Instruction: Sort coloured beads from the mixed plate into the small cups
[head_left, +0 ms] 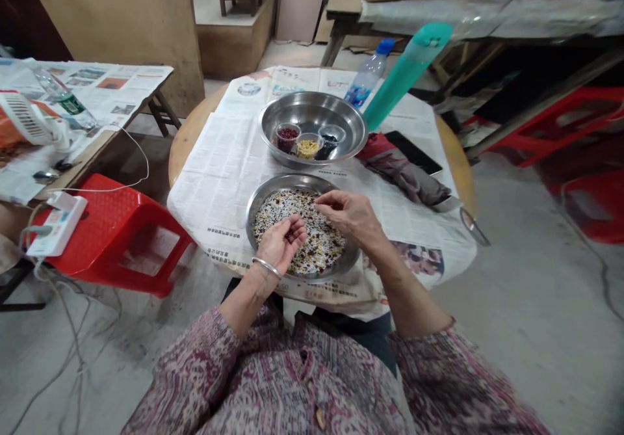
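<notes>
A shallow metal basin [251,202] near the table's front edge holds a spread of mixed grains and beans [319,246], white, yellow and dark red. My left hand [285,243], a bangle at its wrist, is cupped palm up over the basin's left front part; small dark red beans seem to lie in its curled fingers. Above the basin's right side my right hand [348,214] has thumb and forefinger pinched together; what they hold is too small to make out. Behind stands a deeper metal basin [353,123] with clear cups of red beans [287,137], yellow grains [308,147] and black beans [331,141].
Newspaper [209,162] covers the round table. Behind the deeper basin are a plastic bottle [368,74] and a long green object [407,74]. A folded umbrella [404,171] and a dark tablet [414,152] lie right. A red stool [121,227] bears a power strip [58,227].
</notes>
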A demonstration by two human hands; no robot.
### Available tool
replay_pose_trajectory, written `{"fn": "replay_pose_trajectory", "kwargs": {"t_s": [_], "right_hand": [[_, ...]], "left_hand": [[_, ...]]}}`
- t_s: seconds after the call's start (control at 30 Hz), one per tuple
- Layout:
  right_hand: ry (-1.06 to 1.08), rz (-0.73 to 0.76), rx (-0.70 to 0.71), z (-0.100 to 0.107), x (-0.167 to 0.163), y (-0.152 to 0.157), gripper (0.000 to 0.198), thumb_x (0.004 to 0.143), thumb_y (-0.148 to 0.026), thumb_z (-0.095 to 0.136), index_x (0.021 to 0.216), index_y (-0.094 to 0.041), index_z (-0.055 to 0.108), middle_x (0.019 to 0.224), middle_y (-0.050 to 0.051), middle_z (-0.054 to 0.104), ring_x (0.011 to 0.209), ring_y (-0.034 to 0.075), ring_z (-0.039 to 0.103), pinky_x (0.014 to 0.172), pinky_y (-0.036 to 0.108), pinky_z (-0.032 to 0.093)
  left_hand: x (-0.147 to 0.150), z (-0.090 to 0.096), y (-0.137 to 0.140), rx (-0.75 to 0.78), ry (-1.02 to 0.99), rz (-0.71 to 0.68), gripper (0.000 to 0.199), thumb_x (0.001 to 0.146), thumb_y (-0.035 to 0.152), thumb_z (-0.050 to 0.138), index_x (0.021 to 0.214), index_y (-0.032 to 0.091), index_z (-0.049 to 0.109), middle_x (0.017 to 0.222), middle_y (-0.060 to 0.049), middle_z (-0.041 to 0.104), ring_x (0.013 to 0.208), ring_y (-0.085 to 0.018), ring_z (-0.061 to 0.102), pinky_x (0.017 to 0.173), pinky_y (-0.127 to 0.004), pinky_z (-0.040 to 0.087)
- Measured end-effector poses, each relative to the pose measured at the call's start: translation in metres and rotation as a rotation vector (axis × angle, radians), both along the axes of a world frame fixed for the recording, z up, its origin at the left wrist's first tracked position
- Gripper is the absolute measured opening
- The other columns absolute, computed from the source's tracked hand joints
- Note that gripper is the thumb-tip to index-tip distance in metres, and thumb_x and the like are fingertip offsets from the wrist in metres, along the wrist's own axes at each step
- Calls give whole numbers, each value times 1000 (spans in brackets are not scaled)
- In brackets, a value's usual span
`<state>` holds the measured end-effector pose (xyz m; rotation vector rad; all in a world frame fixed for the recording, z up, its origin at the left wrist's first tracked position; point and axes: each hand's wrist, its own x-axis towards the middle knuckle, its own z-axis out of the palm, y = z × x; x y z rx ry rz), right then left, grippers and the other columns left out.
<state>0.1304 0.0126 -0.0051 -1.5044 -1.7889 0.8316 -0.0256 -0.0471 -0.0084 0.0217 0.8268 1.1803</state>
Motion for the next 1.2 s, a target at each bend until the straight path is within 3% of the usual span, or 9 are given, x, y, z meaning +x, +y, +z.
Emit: {"fn": "replay_pose_trajectory", "kwargs": {"t_s": [0.1,0.3,0.6,0.77,0.93,1.07,1.2], "right_hand": [[-215,-55,60,-6,-1,14,22,78,-24,57,87,-16,75,78,6,74,68,18,64,67,29,48],[-483,57,126,-14,-10,27,25,83,-27,58,99,-19,76,98,10,75,88,23,67,80,33,49],[-526,60,133,-17,-12,28,25,84,-21,54,95,-19,76,97,10,75,87,22,67,81,32,48],[-359,10,113,-14,-7,21,26,79,-22,53,88,-17,76,86,8,75,76,20,65,74,30,47],[11,-103,-55,-16,1,11,25,73,-32,58,83,-15,74,65,2,68,57,14,56,57,26,43],[353,-126,-228,-13,1,1,28,63,-38,70,81,-16,72,59,-1,63,51,10,51,50,24,39],[456,-23,-261,-2,-5,-12,29,62,-41,74,78,-17,72,62,-1,65,52,10,51,52,24,42]], "left_hand": [[-1,-1,0,-18,-12,-4,19,93,9,48,89,8,66,71,-5,64,64,-7,59,70,-20,50],[-2,1,0,-21,-18,-11,24,95,10,43,87,7,66,69,-4,63,62,-6,58,64,-18,49],[-3,0,-1,-12,-27,-24,23,95,10,46,86,8,68,72,-4,63,63,-7,58,71,-21,49],[-3,0,-2,3,-31,-16,24,95,11,45,87,8,68,72,-4,64,64,-7,58,73,-22,50],[-2,-2,-1,11,-15,-14,23,95,10,45,87,8,66,71,-4,65,63,-7,60,70,-20,51],[-1,-3,0,31,10,-22,20,95,11,46,91,8,66,81,-8,69,74,-11,67,86,-28,52],[-1,-2,0,31,23,-34,20,95,13,47,94,9,66,88,-10,71,82,-13,69,95,-31,50]]}}
